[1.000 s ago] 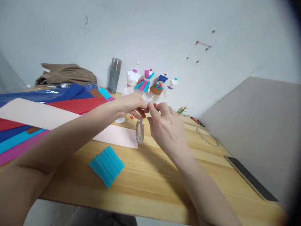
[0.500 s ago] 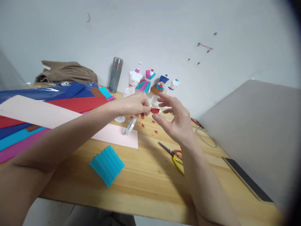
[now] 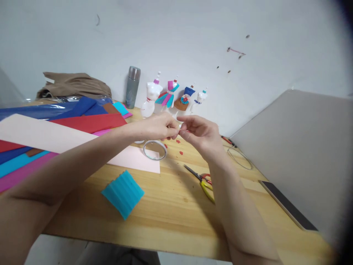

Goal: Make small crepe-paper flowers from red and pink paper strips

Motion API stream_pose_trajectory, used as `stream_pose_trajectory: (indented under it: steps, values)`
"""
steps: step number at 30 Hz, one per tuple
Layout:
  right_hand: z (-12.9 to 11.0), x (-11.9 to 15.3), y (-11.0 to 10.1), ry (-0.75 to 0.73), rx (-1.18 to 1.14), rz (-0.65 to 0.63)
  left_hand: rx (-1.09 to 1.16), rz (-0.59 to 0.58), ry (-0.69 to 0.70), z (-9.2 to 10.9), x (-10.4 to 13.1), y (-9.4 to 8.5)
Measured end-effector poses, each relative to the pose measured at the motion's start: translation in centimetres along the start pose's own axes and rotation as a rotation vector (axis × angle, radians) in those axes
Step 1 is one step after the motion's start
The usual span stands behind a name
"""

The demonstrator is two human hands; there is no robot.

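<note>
Apparently, your left fingers (image 3: 173, 131) are pressed together on a thin red piece (image 3: 188, 131); your right fingers (image 3: 193, 119) have the forefinger lifted, and I can't tell whether the rest grip. That piece looks unattached. Nearer you than your fingers, the pleated teal piece (image 3: 123, 195) lies loose. Beyond them, two dress forms (image 3: 167, 97) (image 3: 182, 103) wear outfits; two bare ones (image 3: 153, 92) (image 3: 202, 96) show only bands.

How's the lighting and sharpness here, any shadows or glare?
Head view: a soft diagonal shadow on the pale wooden tabletop; head view: white glints on the clear plastic wrap at left; head view: dark, blurred right edge; head view: fine detail is soft where left hand and right hand meet.
</note>
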State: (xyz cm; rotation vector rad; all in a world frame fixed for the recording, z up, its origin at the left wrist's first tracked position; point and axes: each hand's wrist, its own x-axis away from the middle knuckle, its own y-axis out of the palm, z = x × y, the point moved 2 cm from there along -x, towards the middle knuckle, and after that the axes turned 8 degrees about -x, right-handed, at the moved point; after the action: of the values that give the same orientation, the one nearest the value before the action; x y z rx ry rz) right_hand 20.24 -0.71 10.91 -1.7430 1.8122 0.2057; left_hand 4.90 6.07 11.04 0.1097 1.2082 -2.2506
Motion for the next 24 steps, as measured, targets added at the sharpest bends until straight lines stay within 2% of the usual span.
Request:
stream_pose_trajectory:
  steps: [5, 9, 12, 16, 21, 24]
  values:
    - [0.1, 0.0, -0.3, 0.018, -0.014, -0.011, 0.075, -0.034, -0.011, -0.2, -0.1, 0.0]
    - [-0.1, -0.1, -0.7, 0.009, -0.007, -0.012, 0.165, -0.047, -0.183, 0.4, 0.2, -0.5]
    - [0.1, -0.2, -1.0, 0.000, -0.061, -0.023, 0.271, -0.030, -0.232, 0.7, 0.3, -0.6]
    - [0.9, -0.3, -0.9, 0.017, -0.186, -0.053, 0.399, -0.011, -0.224, 0.0, 0.1, -0.4]
    - [1.4, -0.4, -0.5, 0.015, -0.254, -0.059, 0.305, 0.057, -0.028, -1.3, -0.3, -0.8]
    - [1.3, -0.4, -0.5, -0.014, -0.228, -0.042, 0.355, 0.112, -0.071, -1.4, -0.3, -0.8]
